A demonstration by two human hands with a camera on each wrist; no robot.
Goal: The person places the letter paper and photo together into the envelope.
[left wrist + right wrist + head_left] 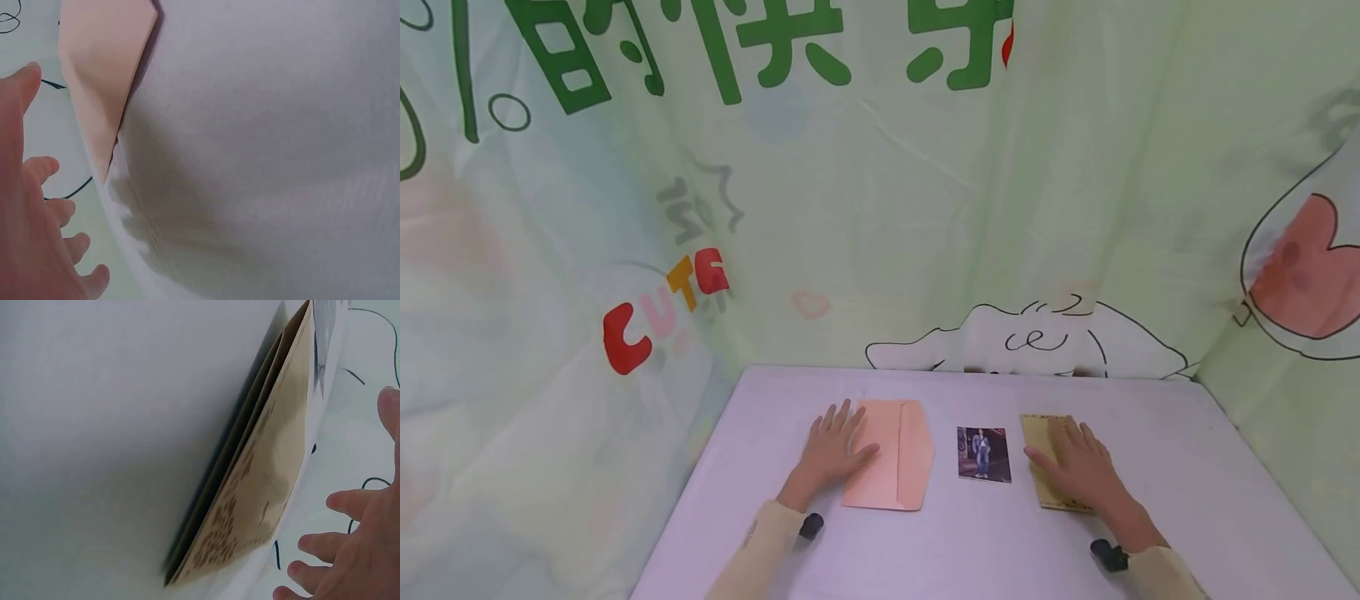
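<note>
A pink envelope (880,458) with its flap opened out to the right lies on the table. My left hand (831,450) is at its left edge, fingers spread; in the left wrist view the hand is above the envelope (103,56) and appears apart from it. To the right lies a small photo print (983,455) of a standing figure. Beyond it is a folded tan card (1041,442) with a dark printed pattern. My right hand (1082,467) is over that card, fingers spread; in the right wrist view a gap shows between hand and card (262,469).
A pale lilac cloth (970,550) covers the table. Curtains (865,208) with green characters and cartoon drawings hang behind and at both sides. A dark wrist camera sits on each wrist, at the left (811,526) and the right (1108,555).
</note>
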